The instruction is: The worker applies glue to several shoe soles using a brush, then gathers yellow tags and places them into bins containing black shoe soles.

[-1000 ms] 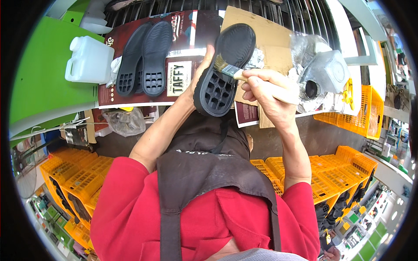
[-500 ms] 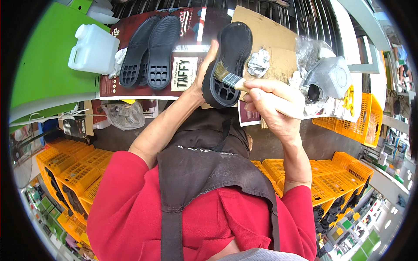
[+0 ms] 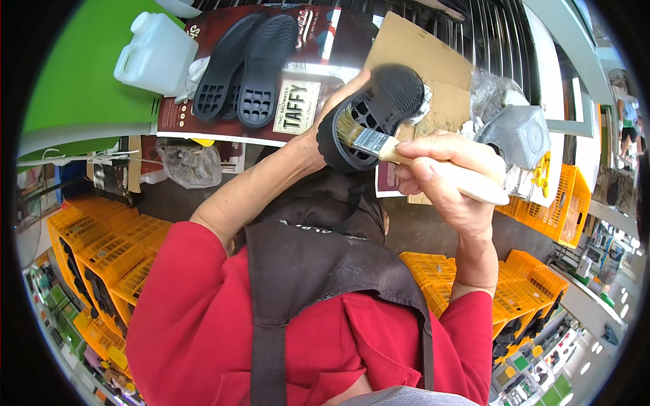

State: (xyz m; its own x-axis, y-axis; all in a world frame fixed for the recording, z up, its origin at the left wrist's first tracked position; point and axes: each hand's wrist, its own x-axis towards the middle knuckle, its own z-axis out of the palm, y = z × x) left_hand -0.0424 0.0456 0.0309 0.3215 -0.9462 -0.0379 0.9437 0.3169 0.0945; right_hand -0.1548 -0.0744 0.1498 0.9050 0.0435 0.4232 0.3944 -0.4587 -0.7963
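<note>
A black shoe sole [image 3: 398, 91] is tilted in front of me, its hollow grid at the near end. My left hand [image 3: 328, 125] grips its left side; part of the fingers is hidden behind it. In my right hand [image 3: 460, 172] is a paintbrush [image 3: 371, 141] with a pale handle, held between thumb and fingers. The bristles touch the inner face of the sole by the grid. More black soles [image 3: 268, 71] lie together on the printed maroon board [image 3: 177, 116] to the left.
A white jug [image 3: 162, 57] stands at the far left. On the right are a greyish plastic container [image 3: 520, 135], clear plastic wrap [image 3: 491, 91] and brown cardboard [image 3: 406, 47]. Orange crates [image 3: 115, 250] are stacked at both sides below the table, with another crate [image 3: 569, 210] at the right edge.
The sole has turned and tipped, its far end swinging right and nearer. My right hand and the brush have shifted right and slightly down, bristles still on the sole.
</note>
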